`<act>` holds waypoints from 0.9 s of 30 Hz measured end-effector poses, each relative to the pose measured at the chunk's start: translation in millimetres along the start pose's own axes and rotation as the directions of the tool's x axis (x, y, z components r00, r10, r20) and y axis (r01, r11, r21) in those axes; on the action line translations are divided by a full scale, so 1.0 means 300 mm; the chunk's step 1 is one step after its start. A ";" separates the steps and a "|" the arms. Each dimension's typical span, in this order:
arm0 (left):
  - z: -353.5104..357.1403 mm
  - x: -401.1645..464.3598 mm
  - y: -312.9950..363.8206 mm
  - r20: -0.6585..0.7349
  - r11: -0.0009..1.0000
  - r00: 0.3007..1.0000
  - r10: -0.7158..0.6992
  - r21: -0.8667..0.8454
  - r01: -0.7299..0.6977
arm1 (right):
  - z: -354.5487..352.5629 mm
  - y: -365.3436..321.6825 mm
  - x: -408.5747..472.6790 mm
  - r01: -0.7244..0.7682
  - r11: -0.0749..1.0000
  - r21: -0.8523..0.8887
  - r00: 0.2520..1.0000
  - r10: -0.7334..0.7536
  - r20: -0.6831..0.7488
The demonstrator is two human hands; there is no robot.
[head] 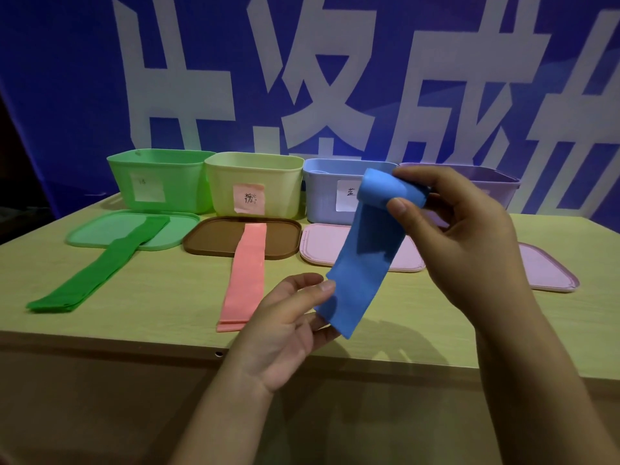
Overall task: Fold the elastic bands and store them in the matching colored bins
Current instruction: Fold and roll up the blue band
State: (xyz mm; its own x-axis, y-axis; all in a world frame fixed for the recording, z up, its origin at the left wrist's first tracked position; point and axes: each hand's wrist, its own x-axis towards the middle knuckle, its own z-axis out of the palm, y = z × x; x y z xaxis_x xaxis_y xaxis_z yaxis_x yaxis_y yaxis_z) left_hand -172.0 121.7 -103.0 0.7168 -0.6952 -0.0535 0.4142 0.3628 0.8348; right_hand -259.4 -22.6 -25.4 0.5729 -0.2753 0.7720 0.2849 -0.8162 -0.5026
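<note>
Behind our wooden surface [174,297] hangs a big blue wall. Our right hand [466,236] pinches the rolled top of the blue band [365,260]; our left hand [288,317] holds its loose end up. It is partly rolled, near the blue bin [322,196]. We think the green band [100,266] and pink band [246,273] still wait, lying flat.

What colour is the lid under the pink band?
Brown; the lid lies under the pink band, clearest in the head view.
</note>
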 end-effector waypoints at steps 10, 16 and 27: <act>0.001 0.015 -0.016 -0.177 0.857 0.932 0.316 0.475 -0.200 | 0.021 0.004 -0.013 0.036 0.992 -0.121 0.999 -0.037 -0.005; -0.017 0.007 0.023 -0.146 0.746 0.879 0.453 0.602 -0.284 | -0.011 0.011 -0.020 -0.004 0.994 -0.111 0.999 -0.002 -0.049; -0.026 0.027 0.028 -0.003 0.930 0.965 0.263 0.266 -0.253 | -0.039 -0.019 -0.015 -0.137 0.930 0.340 0.990 0.114 0.086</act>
State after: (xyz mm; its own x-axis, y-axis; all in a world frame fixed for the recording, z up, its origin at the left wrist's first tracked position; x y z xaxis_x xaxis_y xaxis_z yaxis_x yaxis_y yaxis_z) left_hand -158.3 123.9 -100.7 0.8024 -0.5732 0.1662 0.0548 0.3482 0.9358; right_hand -272.5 -22.5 -21.5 0.6657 -0.3218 0.6732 0.4482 -0.5488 -0.7056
